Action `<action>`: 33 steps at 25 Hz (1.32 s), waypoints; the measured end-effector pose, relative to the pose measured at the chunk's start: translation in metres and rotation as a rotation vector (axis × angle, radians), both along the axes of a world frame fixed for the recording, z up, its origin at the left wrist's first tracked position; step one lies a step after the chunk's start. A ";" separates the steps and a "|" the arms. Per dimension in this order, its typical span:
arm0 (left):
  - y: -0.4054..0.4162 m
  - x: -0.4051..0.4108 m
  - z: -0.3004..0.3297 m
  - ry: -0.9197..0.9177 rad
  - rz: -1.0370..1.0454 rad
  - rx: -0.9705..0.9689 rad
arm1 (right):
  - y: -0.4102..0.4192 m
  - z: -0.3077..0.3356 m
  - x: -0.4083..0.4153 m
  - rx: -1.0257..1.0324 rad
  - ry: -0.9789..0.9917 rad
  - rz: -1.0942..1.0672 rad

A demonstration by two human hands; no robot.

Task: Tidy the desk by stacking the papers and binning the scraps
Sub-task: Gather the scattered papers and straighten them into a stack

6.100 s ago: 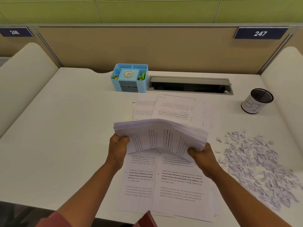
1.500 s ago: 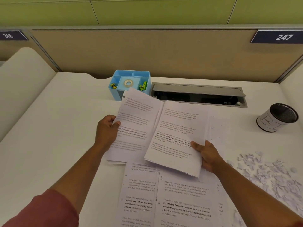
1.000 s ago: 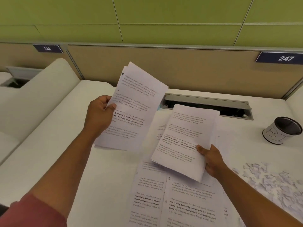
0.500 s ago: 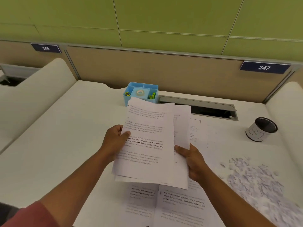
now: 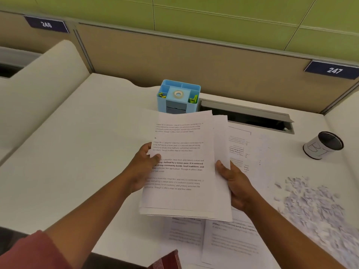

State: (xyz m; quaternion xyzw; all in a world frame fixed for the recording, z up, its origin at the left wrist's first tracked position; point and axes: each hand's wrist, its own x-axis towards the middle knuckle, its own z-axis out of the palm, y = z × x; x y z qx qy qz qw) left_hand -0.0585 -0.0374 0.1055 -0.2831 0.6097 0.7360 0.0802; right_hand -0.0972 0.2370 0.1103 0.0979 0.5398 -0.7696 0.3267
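A stack of printed papers (image 5: 184,171) is held above the white desk (image 5: 77,152), its sheets slightly offset at the right edge. My left hand (image 5: 142,169) grips the stack's left edge, thumb on top. My right hand (image 5: 236,183) grips its right edge. More printed sheets (image 5: 223,237) lie flat on the desk under and in front of the stack, and others (image 5: 244,150) lie behind it to the right. A heap of small white paper scraps (image 5: 318,208) covers the desk at the right. A small round black bin (image 5: 323,145) with a white label stands at the far right.
A blue desk organiser (image 5: 178,97) with tape and clips stands at the back, just behind the held stack. A grey open cable tray (image 5: 246,117) runs along the back edge. Beige partitions enclose the desk on three sides. The left half of the desk bears nothing.
The two separate bundles, one in each hand, have been brought together into one stack held by both hands. The stack has dropped lower and sits more squared than half a second ago.
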 end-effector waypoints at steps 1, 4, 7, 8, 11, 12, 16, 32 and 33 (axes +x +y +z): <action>-0.003 0.000 -0.001 0.000 -0.013 0.038 | -0.007 0.000 0.001 0.002 0.003 -0.005; -0.012 0.001 -0.008 0.004 -0.072 0.111 | -0.031 -0.001 0.007 0.024 0.008 0.001; -0.028 0.002 -0.015 -0.020 -0.129 0.190 | -0.045 0.001 0.013 0.051 0.051 0.024; -0.033 0.003 -0.017 -0.035 -0.138 0.215 | -0.047 0.001 0.015 0.056 0.065 0.039; -0.041 0.001 -0.022 -0.044 -0.167 0.198 | -0.048 -0.001 0.016 0.079 0.108 0.126; -0.042 0.000 -0.024 -0.044 -0.176 0.186 | -0.049 -0.001 0.016 0.103 0.122 0.144; -0.047 0.002 -0.026 -0.072 -0.182 0.383 | -0.048 0.004 0.011 0.181 0.114 0.065; -0.014 -0.003 -0.039 0.181 0.031 0.340 | -0.054 -0.003 0.041 -0.422 -0.167 -0.176; -0.008 -0.003 -0.038 0.190 0.060 0.318 | -0.063 -0.007 0.047 -0.367 -0.155 -0.199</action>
